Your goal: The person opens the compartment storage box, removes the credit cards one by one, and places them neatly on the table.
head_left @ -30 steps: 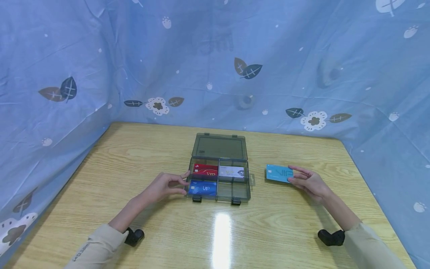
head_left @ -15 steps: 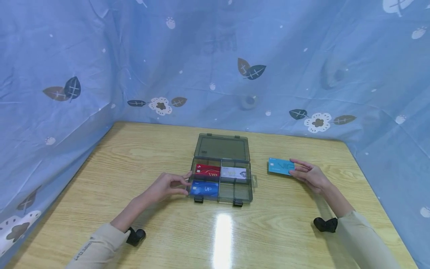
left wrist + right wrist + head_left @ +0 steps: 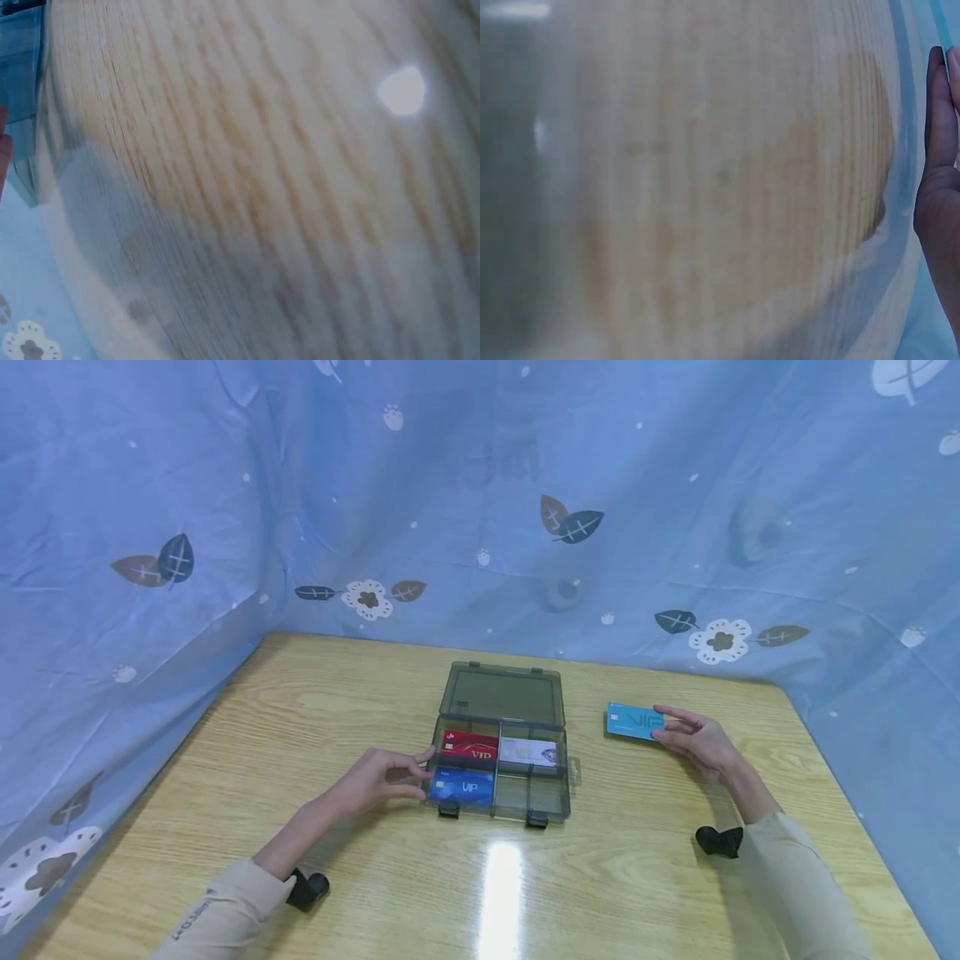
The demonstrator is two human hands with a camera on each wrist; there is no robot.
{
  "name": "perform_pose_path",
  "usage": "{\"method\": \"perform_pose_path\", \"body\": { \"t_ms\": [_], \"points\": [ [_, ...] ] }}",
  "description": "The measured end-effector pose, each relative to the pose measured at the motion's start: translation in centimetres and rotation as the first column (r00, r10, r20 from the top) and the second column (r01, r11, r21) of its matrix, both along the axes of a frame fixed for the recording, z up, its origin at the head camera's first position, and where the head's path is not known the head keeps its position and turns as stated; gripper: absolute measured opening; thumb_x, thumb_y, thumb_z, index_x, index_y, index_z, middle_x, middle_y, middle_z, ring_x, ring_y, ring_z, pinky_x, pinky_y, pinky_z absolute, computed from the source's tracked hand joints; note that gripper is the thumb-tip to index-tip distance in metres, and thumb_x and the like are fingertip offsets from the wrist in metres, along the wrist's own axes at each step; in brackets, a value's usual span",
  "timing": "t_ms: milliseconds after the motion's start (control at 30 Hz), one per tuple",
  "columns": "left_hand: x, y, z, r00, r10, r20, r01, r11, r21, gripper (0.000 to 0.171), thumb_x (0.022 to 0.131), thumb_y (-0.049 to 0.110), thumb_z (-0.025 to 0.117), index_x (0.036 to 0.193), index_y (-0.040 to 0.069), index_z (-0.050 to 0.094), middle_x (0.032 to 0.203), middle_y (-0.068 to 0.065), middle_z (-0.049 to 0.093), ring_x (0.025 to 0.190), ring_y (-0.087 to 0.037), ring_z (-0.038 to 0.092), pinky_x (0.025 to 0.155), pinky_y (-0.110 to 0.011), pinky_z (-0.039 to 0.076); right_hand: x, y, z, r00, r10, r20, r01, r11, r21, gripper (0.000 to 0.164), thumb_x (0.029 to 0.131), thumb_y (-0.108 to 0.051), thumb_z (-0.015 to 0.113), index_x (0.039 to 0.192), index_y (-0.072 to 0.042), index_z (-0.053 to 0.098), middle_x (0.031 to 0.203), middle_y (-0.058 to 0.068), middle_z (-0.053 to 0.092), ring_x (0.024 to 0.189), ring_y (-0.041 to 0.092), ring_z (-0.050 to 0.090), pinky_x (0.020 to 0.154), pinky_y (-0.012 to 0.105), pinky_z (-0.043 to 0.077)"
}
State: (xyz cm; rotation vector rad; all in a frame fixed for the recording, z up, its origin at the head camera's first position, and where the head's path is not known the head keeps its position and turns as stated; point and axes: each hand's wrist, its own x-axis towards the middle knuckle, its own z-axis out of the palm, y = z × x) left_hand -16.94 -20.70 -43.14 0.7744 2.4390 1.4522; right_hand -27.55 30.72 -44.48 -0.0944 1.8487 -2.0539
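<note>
A grey see-through divided box [image 3: 531, 793] lies with its lid folded back on the table. In its left half are a red VIP card [image 3: 470, 745] at the back and a dark blue VIP card [image 3: 462, 786] in front; a white VIP card [image 3: 528, 751] is at the back right. My left hand [image 3: 392, 777] holds the box's left edge, thumb and fingertips at the rim. To the right of the box, my right hand [image 3: 697, 741] pinches a light blue VIP card [image 3: 633, 720] by its right end, printed face up. Only bits of fingers show in the left wrist view.
The wooden table [image 3: 360, 877] carries a bright light reflection in front of the box. A blue patterned curtain [image 3: 480, 510] closes off the back and both sides. Black devices [image 3: 307, 890] are strapped at both wrists.
My right hand has moved the light blue card slightly farther back, beyond the general shift of the head view. My left hand keeps its place at the box's edge.
</note>
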Motion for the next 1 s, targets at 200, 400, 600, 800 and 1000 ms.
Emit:
{"method": "perform_pose_path", "body": {
  "t_ms": [200, 400, 600, 800, 1000],
  "points": [
    [-0.1, 0.2, -0.2, 1.0, -0.011, -0.01, 0.011, 1.0, -0.011, 0.018, 0.08, 0.01, 0.075, 0.096, 0.002, 0.072, 0.131, -0.021, 0.054, 0.123, -0.029, 0.053, 0.092, -0.027, 0.051, -0.6, 0.7, 0.0, 1.0, -0.006, -0.028, 0.008, 0.997, 0.07, 0.04, 0.09, 0.004, 0.063, 0.115, -0.027, 0.069, 0.096, -0.005, 0.065, 0.085, 0.004, 0.065, 0.082, 0.02, 0.055],
    [0.0, 0.2, 0.1, 1.0, -0.002, 0.006, 0.002, 1.0, -0.002, 0.018, 0.079, 0.008, 0.076, 0.094, 0.0, 0.072, 0.129, -0.021, 0.056, 0.125, -0.029, 0.05, 0.093, -0.026, 0.051, -1.2, 0.9, -0.4, 0.998, 0.018, -0.053, -0.011, 0.991, 0.137, 0.04, 0.09, -0.002, 0.065, 0.121, -0.027, 0.067, 0.1, -0.008, 0.064, 0.089, 0.002, 0.062, 0.081, 0.017, 0.055],
    [0.0, 0.1, 0.0, 1.0, 0.001, 0.011, -0.001, 1.0, -0.005, 0.017, 0.08, 0.008, 0.075, 0.094, 0.0, 0.072, 0.13, -0.021, 0.055, 0.125, -0.029, 0.05, 0.092, -0.027, 0.051, -1.8, 0.8, -0.5, 0.994, 0.07, -0.081, -0.041, 0.949, 0.312, 0.051, 0.092, -0.013, 0.067, 0.14, -0.018, 0.051, 0.106, -0.014, 0.059, 0.097, -0.003, 0.056, 0.082, 0.014, 0.053],
    [0.0, 0.1, 0.0, 1.0, 0.004, 0.02, -0.004, 1.0, 0.001, 0.017, 0.079, 0.007, 0.076, 0.095, 0.0, 0.072, 0.131, -0.021, 0.054, 0.124, -0.029, 0.051, 0.091, -0.029, 0.052, -2.3, 0.6, -0.3, 0.994, 0.085, -0.067, -0.055, 0.928, 0.368, 0.064, 0.089, -0.016, 0.071, 0.146, -0.01, 0.04, 0.107, -0.015, 0.056, 0.098, -0.005, 0.054, 0.083, 0.013, 0.052],
    [-0.1, 0.1, 0.0, 1.0, 0.002, 0.005, -0.002, 1.0, -0.008, 0.018, 0.079, 0.008, 0.076, 0.095, 0.0, 0.072, 0.128, -0.021, 0.057, 0.124, -0.029, 0.051, 0.09, -0.029, 0.053, -3.0, 0.2, 0.1, 0.99, 0.107, -0.093, -0.054, 0.891, 0.451, 0.069, 0.085, -0.017, 0.075, 0.144, -0.005, 0.042, 0.11, -0.004, 0.06, 0.093, -0.005, 0.056, 0.079, 0.013, 0.053]
  ]
}}
